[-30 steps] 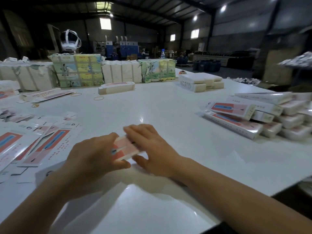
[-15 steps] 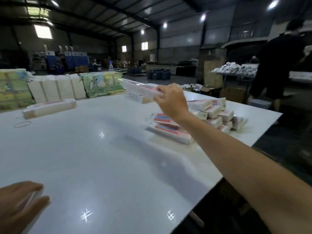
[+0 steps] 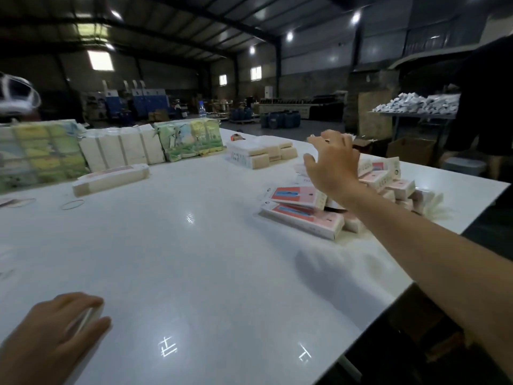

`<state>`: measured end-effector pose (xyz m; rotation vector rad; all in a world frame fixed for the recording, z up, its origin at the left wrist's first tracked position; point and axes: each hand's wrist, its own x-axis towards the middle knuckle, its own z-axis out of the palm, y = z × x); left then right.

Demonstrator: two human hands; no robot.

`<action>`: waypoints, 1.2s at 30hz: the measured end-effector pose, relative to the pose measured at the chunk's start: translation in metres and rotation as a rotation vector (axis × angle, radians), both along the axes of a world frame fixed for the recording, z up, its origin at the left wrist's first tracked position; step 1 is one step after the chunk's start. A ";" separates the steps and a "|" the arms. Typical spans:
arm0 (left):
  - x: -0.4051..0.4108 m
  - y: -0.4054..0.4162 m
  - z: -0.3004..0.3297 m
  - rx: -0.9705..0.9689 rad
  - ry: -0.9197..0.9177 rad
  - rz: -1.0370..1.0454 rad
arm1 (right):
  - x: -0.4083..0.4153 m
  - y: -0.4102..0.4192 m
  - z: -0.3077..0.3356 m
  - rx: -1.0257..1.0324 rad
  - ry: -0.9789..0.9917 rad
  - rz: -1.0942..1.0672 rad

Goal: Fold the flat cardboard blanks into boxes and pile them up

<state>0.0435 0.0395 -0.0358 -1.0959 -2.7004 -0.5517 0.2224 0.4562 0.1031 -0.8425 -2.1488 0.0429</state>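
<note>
A pile of folded pink-and-white boxes (image 3: 302, 215) lies at the right side of the white table (image 3: 194, 259). My right hand (image 3: 333, 165) hovers over the top of that pile at arm's length, fingers spread and holding nothing. My left hand (image 3: 58, 334) rests at the near left of the table. It is closed around a pale piece of cardboard (image 3: 84, 319), of which only an edge shows between thumb and fingers. Blur hides whether that piece is flat or folded.
Along the far edge stand wrapped bundles: a green printed one (image 3: 39, 154), white ones (image 3: 122, 148), another printed one (image 3: 191, 140) and a low white stack (image 3: 261, 152). A long bundle (image 3: 111, 179) and a rubber band (image 3: 72, 204) lie nearer. A person (image 3: 485, 107) stands beyond the right edge.
My right hand carried a folded box from in front of me out to the pile on the right and let it go. It is now empty. My view swung right.
</note>
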 end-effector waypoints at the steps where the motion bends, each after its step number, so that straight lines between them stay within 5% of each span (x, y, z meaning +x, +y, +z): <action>1: 0.005 -0.003 0.001 0.023 0.005 0.044 | -0.012 -0.026 0.005 0.053 0.044 0.110; 4: 0.020 0.006 0.017 0.059 0.021 0.066 | -0.040 -0.109 -0.002 0.088 0.045 0.489; 7: 0.028 0.003 0.020 0.042 0.018 0.083 | -0.068 -0.187 -0.048 -0.010 -0.185 0.762; 11: 0.030 0.004 0.019 0.038 0.016 0.079 | -0.084 -0.222 -0.109 0.018 -0.507 0.791; 15: 0.028 0.000 0.017 0.051 0.010 0.089 | -0.092 -0.221 -0.122 -0.037 -0.442 0.832; 19: 0.013 -0.011 0.037 0.035 -0.193 0.108 | -0.090 -0.223 -0.122 -0.085 -0.371 0.838; 23: -0.032 -0.073 0.081 0.066 -0.180 0.409 | -0.093 -0.222 -0.123 -0.108 -0.403 0.821; 28: -0.068 -0.175 0.094 -0.249 -0.208 1.002 | -0.096 -0.224 -0.125 -0.159 -0.392 0.811; 31: -0.078 -0.201 0.076 -0.349 -0.262 1.039 | -0.097 -0.224 -0.126 -0.158 -0.395 0.818; 36: -0.094 -0.208 0.076 -0.110 -0.345 0.991 | -0.095 -0.225 -0.125 -0.147 -0.381 0.815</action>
